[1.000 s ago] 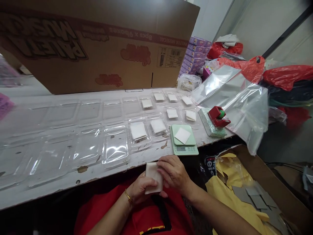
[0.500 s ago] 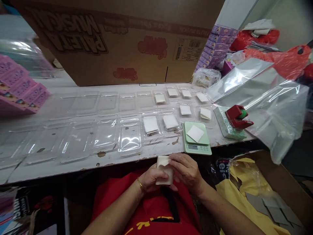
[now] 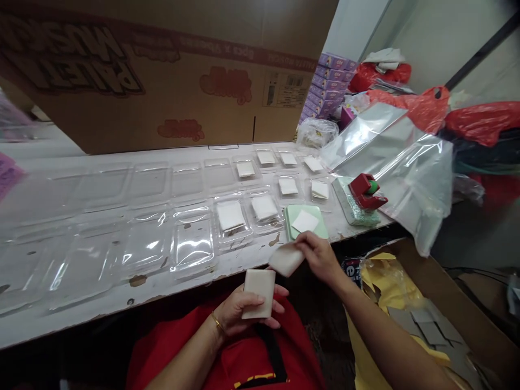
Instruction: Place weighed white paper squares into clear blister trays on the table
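My left hand grips a stack of white square sheets in front of my red shirt, below the table's front edge. My right hand pinches a few white sheets lifted off that stack and holds them over the table edge, just in front of the green scale. A single white square lies on the scale's pan. Clear plastic trays lie in two rows across the white table; those nearest the scale hold white sheets, those to the left hold none.
A big brown carton stands behind the trays. Right of the scale are a red tape dispenser, large clear bags and red bags. A box with yellow plastic and grey squares sits low on the right.
My right hand has pulled a few sheets off the stack and carried them up and right toward the scale. My left hand stays low with the rest. The camera has swung back right.
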Demonstrator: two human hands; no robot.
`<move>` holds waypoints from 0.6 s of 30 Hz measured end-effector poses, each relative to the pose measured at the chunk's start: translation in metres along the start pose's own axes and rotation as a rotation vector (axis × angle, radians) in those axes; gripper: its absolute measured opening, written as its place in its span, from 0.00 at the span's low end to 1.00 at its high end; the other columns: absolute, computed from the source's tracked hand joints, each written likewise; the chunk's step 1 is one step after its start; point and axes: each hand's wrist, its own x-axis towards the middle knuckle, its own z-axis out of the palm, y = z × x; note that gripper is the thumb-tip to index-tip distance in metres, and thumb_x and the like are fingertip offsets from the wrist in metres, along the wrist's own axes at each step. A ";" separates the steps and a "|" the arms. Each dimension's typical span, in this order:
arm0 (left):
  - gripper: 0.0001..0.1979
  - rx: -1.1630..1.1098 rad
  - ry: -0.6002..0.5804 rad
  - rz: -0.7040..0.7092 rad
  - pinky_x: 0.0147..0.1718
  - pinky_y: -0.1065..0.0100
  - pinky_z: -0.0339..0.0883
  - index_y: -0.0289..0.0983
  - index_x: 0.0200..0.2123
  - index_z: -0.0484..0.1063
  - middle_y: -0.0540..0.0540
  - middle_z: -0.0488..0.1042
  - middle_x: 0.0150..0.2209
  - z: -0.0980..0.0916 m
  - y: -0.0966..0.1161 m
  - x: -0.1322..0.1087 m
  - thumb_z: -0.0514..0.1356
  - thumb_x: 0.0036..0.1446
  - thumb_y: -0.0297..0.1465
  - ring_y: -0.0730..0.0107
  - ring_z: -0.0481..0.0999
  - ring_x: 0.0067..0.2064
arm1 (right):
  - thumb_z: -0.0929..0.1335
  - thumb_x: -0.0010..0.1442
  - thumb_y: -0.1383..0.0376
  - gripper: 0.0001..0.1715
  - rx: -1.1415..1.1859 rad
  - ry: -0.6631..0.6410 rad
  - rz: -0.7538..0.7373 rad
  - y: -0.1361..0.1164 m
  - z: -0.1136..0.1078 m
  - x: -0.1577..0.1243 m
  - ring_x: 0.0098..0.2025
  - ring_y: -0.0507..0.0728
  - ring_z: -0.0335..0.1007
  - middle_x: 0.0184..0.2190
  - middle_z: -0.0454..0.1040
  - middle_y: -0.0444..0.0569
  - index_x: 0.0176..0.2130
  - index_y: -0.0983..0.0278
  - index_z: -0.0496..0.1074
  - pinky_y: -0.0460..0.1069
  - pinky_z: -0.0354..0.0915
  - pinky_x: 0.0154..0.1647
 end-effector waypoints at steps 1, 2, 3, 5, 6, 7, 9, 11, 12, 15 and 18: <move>0.27 0.000 -0.001 0.005 0.35 0.55 0.69 0.33 0.55 0.57 0.32 0.65 0.49 -0.001 0.000 0.001 0.53 0.49 0.24 0.54 0.72 0.43 | 0.61 0.56 0.66 0.05 0.003 0.024 0.050 0.013 -0.011 0.010 0.28 0.50 0.62 0.24 0.67 0.42 0.30 0.64 0.66 0.44 0.59 0.28; 0.30 -0.003 -0.001 0.009 0.35 0.55 0.68 0.36 0.57 0.53 0.33 0.66 0.49 -0.001 0.001 0.001 0.53 0.49 0.24 0.55 0.72 0.43 | 0.62 0.55 0.65 0.06 0.006 0.041 0.088 0.027 -0.020 0.020 0.27 0.50 0.61 0.23 0.66 0.42 0.29 0.64 0.65 0.44 0.58 0.27; 0.32 -0.005 -0.002 0.013 0.35 0.55 0.68 0.38 0.59 0.49 0.33 0.66 0.49 -0.001 0.001 0.001 0.53 0.49 0.23 0.55 0.72 0.43 | 0.62 0.55 0.64 0.06 -0.008 0.055 0.115 0.041 -0.028 0.030 0.26 0.50 0.61 0.23 0.65 0.42 0.29 0.64 0.65 0.44 0.58 0.26; 0.35 -0.005 -0.001 0.019 0.35 0.55 0.68 0.39 0.61 0.43 0.34 0.66 0.48 0.000 0.002 0.002 0.52 0.49 0.23 0.55 0.72 0.42 | 0.62 0.54 0.63 0.07 -0.090 0.073 0.138 0.065 -0.038 0.047 0.25 0.50 0.61 0.22 0.65 0.41 0.28 0.64 0.65 0.44 0.57 0.25; 0.36 -0.002 0.001 0.021 0.35 0.55 0.68 0.39 0.61 0.41 0.34 0.66 0.48 0.001 0.002 0.002 0.51 0.49 0.23 0.55 0.72 0.42 | 0.62 0.53 0.63 0.07 -0.145 0.079 0.139 0.074 -0.041 0.054 0.25 0.50 0.61 0.22 0.66 0.42 0.27 0.64 0.65 0.44 0.58 0.26; 0.37 0.002 0.005 0.023 0.35 0.55 0.68 0.39 0.61 0.40 0.34 0.66 0.48 0.001 0.002 0.002 0.51 0.49 0.22 0.55 0.72 0.42 | 0.62 0.53 0.63 0.07 -0.198 0.085 0.136 0.081 -0.042 0.059 0.25 0.51 0.61 0.22 0.67 0.42 0.27 0.64 0.66 0.45 0.58 0.27; 0.37 0.008 0.014 0.025 0.34 0.55 0.68 0.39 0.62 0.39 0.33 0.66 0.48 0.002 0.003 0.002 0.50 0.49 0.22 0.56 0.72 0.42 | 0.63 0.52 0.63 0.06 -0.270 0.110 0.127 0.090 -0.044 0.065 0.28 0.53 0.63 0.25 0.69 0.44 0.29 0.63 0.68 0.47 0.60 0.31; 0.37 0.010 0.026 0.028 0.34 0.56 0.68 0.39 0.62 0.38 0.33 0.66 0.49 0.001 0.003 0.002 0.50 0.50 0.22 0.56 0.72 0.42 | 0.64 0.51 0.65 0.08 -0.309 0.155 0.121 0.094 -0.045 0.066 0.33 0.55 0.64 0.32 0.71 0.47 0.34 0.63 0.69 0.51 0.59 0.37; 0.37 0.009 0.033 0.029 0.34 0.56 0.68 0.39 0.62 0.37 0.33 0.66 0.48 0.001 0.003 0.002 0.50 0.50 0.22 0.56 0.72 0.42 | 0.64 0.52 0.65 0.10 -0.333 0.186 0.119 0.095 -0.047 0.064 0.36 0.57 0.64 0.36 0.71 0.49 0.37 0.63 0.69 0.52 0.59 0.40; 0.37 0.007 0.049 0.025 0.34 0.56 0.68 0.39 0.62 0.36 0.32 0.66 0.49 -0.001 0.002 0.002 0.50 0.50 0.21 0.56 0.72 0.42 | 0.63 0.53 0.67 0.13 -0.443 0.286 0.096 0.098 -0.052 0.054 0.42 0.59 0.63 0.41 0.70 0.52 0.40 0.63 0.69 0.55 0.57 0.45; 0.38 0.009 0.045 0.009 0.35 0.55 0.68 0.40 0.62 0.35 0.32 0.65 0.49 -0.002 0.002 0.003 0.50 0.50 0.21 0.55 0.72 0.42 | 0.63 0.55 0.67 0.11 -0.536 0.334 0.050 0.098 -0.057 0.040 0.43 0.60 0.64 0.40 0.71 0.51 0.39 0.63 0.70 0.55 0.58 0.45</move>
